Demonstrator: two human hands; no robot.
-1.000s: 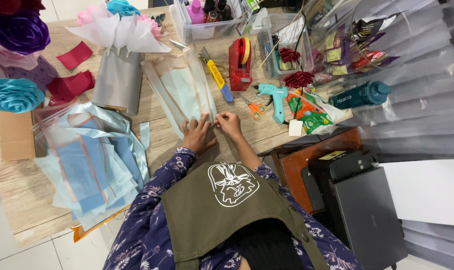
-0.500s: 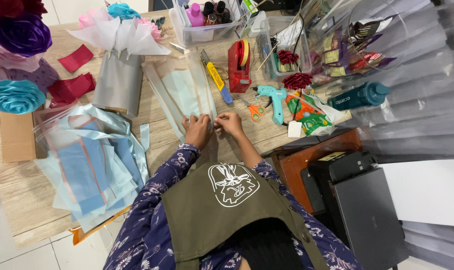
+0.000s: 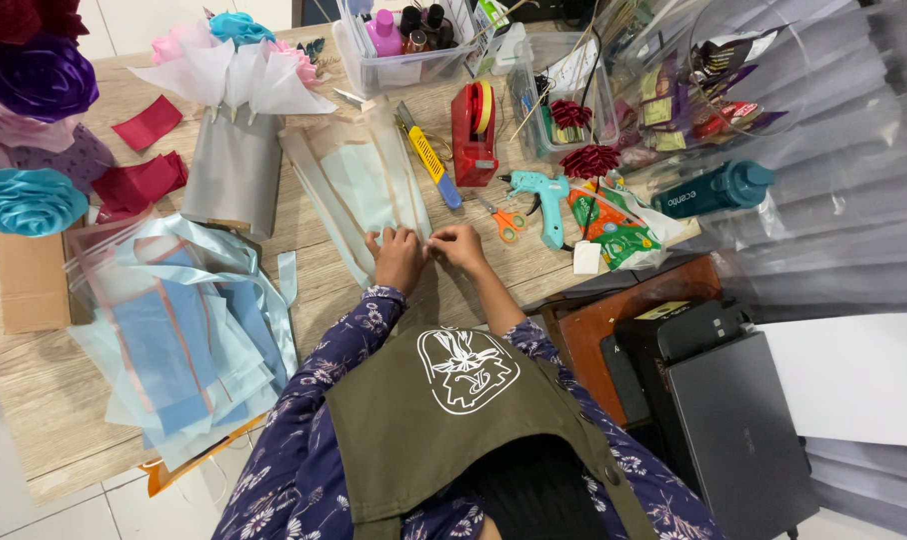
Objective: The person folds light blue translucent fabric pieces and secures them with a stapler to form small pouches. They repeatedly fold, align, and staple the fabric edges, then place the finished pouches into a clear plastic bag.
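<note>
While both hands, left hand (image 3: 398, 256) and right hand (image 3: 458, 244), pinch the wrapping sheet (image 3: 369, 185), it looks light and floppy, best held by its edge.

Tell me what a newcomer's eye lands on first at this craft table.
First, the two hands, left hand and right hand, side by side at the near end of a pale blue wrapping sheet mid-table. Next, the purple paper flower and blue paper flower at the far left, then the red tape dispenser beyond the hands.
</note>
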